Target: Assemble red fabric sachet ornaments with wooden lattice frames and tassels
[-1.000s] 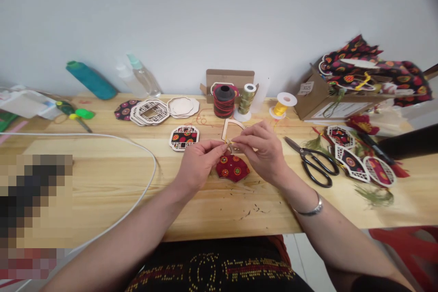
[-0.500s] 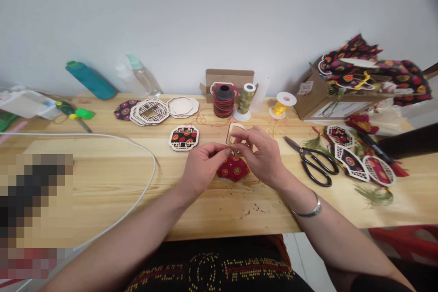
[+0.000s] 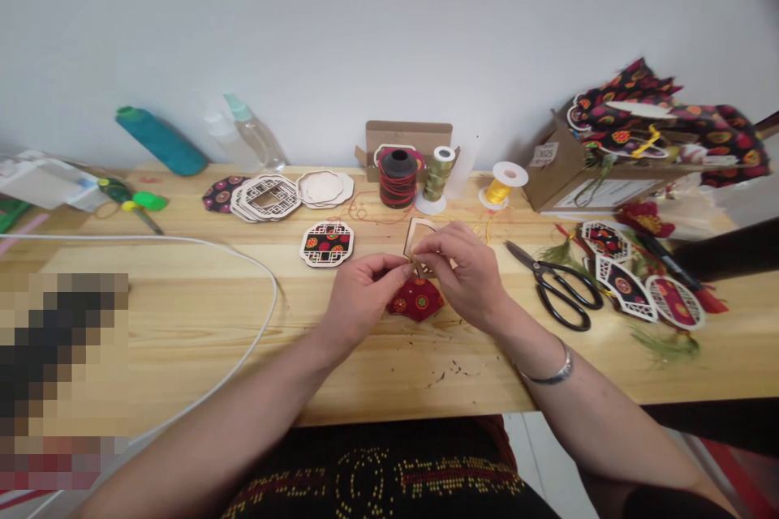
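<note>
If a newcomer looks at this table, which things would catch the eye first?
Probably the left hand and right hand, close together over the table, with a dark red patterned piece between them. The black-handled scissors to their right may follow, and then the cardboard box at the back right, heaped with patterned fabric.

The red piece point(image 3: 419, 304) is matt cloth, the table point(image 3: 200, 300) wood, the bracelet point(image 3: 561, 372) shiny metal.

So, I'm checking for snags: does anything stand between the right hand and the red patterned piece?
Nothing visible does: the right hand is close beside the red patterned piece; the scissors lie right of both.
</note>
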Demonstrator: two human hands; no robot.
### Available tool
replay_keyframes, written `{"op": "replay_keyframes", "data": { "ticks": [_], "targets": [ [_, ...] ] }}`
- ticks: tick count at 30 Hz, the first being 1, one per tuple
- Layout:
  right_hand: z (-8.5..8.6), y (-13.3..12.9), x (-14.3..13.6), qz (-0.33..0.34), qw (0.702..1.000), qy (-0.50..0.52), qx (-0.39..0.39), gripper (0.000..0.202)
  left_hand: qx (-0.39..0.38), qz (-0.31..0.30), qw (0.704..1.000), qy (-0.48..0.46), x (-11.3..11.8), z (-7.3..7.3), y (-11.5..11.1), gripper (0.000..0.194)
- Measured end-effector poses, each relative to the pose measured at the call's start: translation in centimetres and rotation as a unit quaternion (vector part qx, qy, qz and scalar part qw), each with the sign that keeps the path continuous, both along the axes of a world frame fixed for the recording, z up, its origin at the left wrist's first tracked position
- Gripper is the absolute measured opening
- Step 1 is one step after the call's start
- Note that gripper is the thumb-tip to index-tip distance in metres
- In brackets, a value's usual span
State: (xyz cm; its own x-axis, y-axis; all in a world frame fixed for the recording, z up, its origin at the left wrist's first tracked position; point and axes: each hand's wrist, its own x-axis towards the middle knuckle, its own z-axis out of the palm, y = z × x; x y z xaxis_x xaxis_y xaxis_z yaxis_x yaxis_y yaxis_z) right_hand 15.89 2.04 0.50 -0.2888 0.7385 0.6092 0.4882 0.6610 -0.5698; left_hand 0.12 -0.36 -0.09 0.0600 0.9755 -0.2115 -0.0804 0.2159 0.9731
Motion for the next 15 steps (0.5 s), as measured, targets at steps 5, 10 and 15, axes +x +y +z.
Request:
{"op": "replay_keyframes", "data": {
  "ticks": [5, 10, 15],
  "targets": [
    [-0.05, -0.03, 0.0, -0.002, 1.0, -0.003, 0.002, 0.015, -0.002, -0.001, 1.0, -0.007, 0.01, -0.07, -0.03, 0.019],
    [-0.08, -0.06, -0.07, -0.008, 1.0, -0.004, -0.008, 0.01, 0.016, -0.003, 1.0, 0.009, -0.02, -0.07, -0.02, 0.018],
    [0.07, -0.1, -0.13, 0.008, 1.0, -0.013, -0.002, 0.011, 0.027, -0.005, 0.999, 0.033, 0.06, -0.04, 0.0, 0.018]
  ]
}}
